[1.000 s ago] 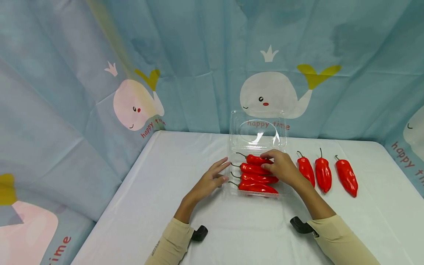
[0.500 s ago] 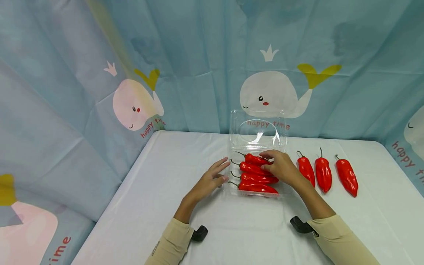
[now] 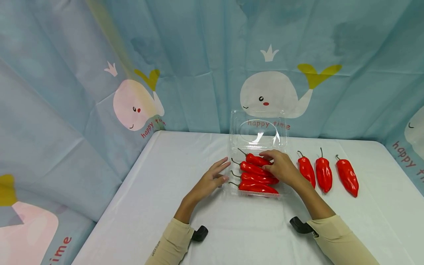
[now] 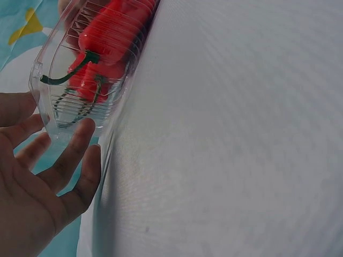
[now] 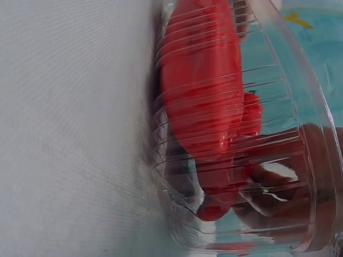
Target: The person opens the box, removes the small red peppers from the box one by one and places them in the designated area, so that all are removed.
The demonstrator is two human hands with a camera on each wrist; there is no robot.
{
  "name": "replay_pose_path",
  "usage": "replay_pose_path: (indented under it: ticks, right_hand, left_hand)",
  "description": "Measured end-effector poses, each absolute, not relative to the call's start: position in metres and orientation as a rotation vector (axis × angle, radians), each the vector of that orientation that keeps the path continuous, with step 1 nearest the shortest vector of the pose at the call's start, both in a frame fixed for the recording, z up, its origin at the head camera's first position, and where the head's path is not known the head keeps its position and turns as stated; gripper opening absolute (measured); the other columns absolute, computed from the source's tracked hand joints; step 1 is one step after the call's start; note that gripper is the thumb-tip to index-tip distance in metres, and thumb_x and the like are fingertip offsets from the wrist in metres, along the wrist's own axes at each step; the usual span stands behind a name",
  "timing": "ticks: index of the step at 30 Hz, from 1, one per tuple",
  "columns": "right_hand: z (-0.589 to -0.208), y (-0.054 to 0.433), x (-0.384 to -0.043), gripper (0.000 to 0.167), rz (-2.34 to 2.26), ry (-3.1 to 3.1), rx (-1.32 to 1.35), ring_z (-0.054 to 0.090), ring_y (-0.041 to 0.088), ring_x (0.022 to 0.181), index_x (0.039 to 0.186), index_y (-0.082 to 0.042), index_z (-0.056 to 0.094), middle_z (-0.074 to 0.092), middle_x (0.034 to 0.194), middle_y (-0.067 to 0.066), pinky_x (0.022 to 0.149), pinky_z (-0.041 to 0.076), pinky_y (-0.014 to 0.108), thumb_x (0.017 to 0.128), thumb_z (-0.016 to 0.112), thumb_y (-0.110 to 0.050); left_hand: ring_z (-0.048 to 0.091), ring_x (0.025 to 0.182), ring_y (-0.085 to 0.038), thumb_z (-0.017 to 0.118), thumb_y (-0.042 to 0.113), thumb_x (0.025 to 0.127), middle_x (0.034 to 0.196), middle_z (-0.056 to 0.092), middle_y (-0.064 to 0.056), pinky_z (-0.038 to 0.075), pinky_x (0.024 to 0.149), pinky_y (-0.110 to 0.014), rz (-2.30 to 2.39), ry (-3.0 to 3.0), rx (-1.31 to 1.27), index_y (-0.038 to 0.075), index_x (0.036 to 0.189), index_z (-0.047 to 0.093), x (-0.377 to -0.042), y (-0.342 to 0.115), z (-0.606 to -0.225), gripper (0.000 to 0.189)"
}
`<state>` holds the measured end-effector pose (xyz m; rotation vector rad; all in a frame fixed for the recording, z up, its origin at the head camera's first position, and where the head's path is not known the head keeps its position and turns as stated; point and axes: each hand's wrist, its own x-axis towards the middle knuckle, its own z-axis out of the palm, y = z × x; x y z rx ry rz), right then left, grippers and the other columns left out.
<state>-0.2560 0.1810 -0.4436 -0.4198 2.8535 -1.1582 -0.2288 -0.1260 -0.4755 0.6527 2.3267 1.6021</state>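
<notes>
A clear plastic clamshell box (image 3: 256, 195) stands on the table with its lid (image 3: 258, 129) up. Several red peppers lie in it in a row, stems to the left, among them a front pepper (image 3: 256, 187). My right hand (image 3: 281, 167) reaches over the box's right side and pinches the rearmost red pepper (image 3: 255, 159) near its tip; the fingers cover that end. At the box's left side is my left hand (image 3: 207, 184), fingers spread and fairly straight, touching the wall. In the left wrist view, a green stem (image 4: 69, 77) shows inside near those fingers.
To the right of the box lie three more red peppers: a left one (image 3: 306, 171), a middle one (image 3: 323, 173) and a right one (image 3: 347, 176). The table (image 3: 248, 232) has a white cloth. Behind it hangs a blue whale-print curtain (image 3: 198, 73).
The stem end of the rearmost pepper has swung slightly toward the back. The pepper in front of it has also tilted a little. Both hands have hardly moved.
</notes>
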Motion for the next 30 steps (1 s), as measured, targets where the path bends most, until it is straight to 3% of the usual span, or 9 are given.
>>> replay_pose_path:
  ticks: [30]
  right_hand:
    - [-0.436, 0.186, -0.239, 0.053, -1.253, 2.913, -0.408, 0.067, 0.043, 0.119, 0.143, -0.003, 0.064, 0.067, 0.134, 0.022, 0.091, 0.062, 0.053, 0.093, 0.079, -0.007]
  left_hand:
    - [0.064, 0.129, -0.038, 0.054, 0.013, 0.108, 0.177, 0.022, -0.004, 0.057, 0.103, -0.050, 1.610, 2.327, 0.662, 0.010, 0.164, 0.040, -0.230, -0.126, -0.477, 0.058]
